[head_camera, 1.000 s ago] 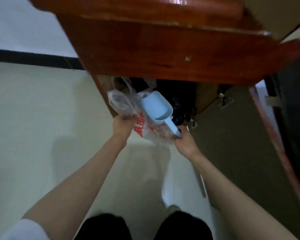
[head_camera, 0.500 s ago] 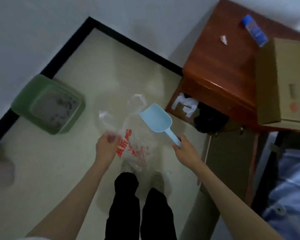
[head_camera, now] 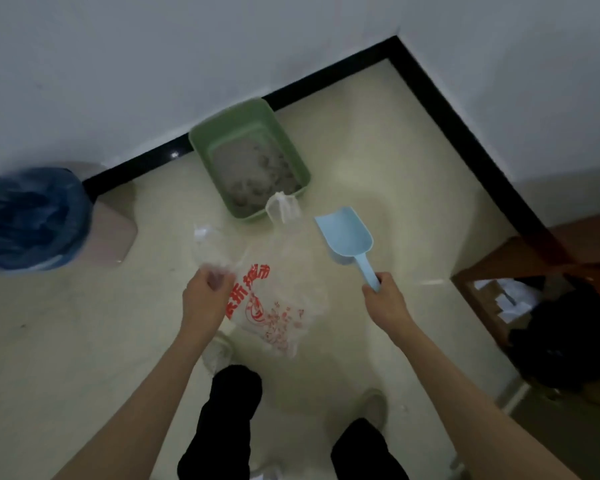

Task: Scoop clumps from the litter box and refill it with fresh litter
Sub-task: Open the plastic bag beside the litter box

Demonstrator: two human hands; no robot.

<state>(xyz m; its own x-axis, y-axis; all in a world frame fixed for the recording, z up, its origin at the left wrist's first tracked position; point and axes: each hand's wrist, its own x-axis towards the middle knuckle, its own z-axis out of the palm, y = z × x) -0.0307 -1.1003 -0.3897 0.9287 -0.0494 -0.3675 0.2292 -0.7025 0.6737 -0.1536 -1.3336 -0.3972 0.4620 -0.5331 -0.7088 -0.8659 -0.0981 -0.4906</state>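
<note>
Litter box [head_camera: 250, 157] is waiting ahead; our right hand [head_camera: 385, 299] is gripping the scoop [head_camera: 347, 237], our left hand [head_camera: 205, 296] pinching the floppy bag [head_camera: 271, 306] (clumps could miss it).

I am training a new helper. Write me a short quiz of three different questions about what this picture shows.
1. True or false: the light blue plastic scoop already holds clumps.
2. Which hand grips the clear plastic bag with red print? A) left hand B) right hand C) neither
3. Fill in: the green plastic litter box stands on the floor against the ____.

Key:
1. False; the scoop looks empty and is held in the air, short of the box.
2. A; the right hand holds the scoop handle.
3. Wall. The bin with a blue liner stands further left along it.
</note>
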